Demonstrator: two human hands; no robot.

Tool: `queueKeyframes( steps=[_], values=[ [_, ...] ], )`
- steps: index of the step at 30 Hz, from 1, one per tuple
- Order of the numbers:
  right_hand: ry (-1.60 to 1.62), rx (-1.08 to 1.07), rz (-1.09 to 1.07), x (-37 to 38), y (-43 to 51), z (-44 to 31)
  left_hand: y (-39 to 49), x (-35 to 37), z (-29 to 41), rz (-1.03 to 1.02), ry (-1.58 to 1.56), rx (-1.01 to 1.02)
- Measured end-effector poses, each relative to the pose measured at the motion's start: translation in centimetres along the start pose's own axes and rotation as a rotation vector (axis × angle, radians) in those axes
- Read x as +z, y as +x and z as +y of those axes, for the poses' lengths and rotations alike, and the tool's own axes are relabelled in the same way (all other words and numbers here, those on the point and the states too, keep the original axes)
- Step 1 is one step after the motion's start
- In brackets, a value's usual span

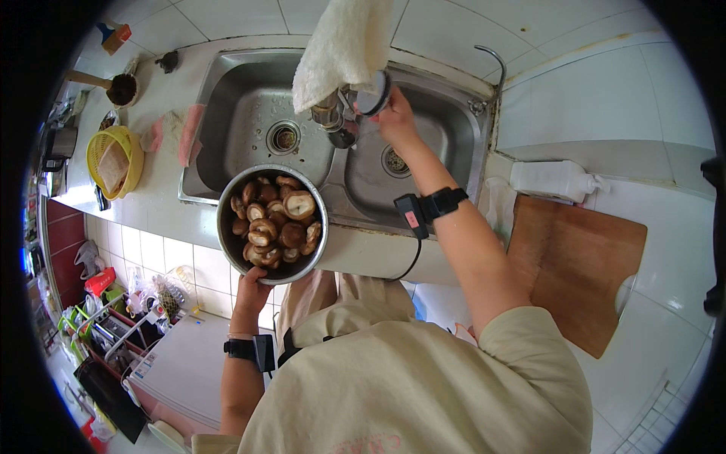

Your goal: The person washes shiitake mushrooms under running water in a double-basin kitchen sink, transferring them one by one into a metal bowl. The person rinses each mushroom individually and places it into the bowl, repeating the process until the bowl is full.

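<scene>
A round steel bowl (223, 227) full of brown shiitake mushrooms (275, 221) is at the counter's front edge, partly over the sink's near rim. My left hand (254, 290) grips its near rim from below, thumb on the edge. At the sink's middle, my right hand (394, 119) is closed on a round grey disc-shaped piece (373, 96) with a dark rim. This piece sits beside the metal tap (328, 113); whether it is joined to it I cannot tell. A white cloth (343, 51) hangs over the tap and hides its upper part.
The double steel sink (238, 113) has a drain (283, 138) in each basin. On the left are a pink cloth (190, 136) and a yellow plastic basket (136, 164). To the right, a white pump bottle (553, 180) lies beside a wooden cutting board (578, 267). A thin metal spout (499, 68) rises behind.
</scene>
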State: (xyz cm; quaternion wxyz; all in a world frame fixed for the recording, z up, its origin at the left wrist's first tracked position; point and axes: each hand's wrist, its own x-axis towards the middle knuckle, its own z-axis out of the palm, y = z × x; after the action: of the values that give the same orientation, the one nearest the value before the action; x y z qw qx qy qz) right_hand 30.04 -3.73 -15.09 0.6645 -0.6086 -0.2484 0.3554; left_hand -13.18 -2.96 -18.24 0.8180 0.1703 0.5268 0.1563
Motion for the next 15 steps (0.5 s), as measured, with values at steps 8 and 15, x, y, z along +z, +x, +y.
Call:
queueKeyframes(
  steps=[8, 15],
  values=[
    [0.354, 0.022, -0.361, 0.9, -1.4, -3.1, -0.2, 0.5, 0.1, -0.031, -0.037, 0.016],
    [0.222, 0.062, -0.380, -6.3, -0.6, -2.7, 0.0, -0.2, 0.0, 0.009, 0.060, -0.014]
  ],
)
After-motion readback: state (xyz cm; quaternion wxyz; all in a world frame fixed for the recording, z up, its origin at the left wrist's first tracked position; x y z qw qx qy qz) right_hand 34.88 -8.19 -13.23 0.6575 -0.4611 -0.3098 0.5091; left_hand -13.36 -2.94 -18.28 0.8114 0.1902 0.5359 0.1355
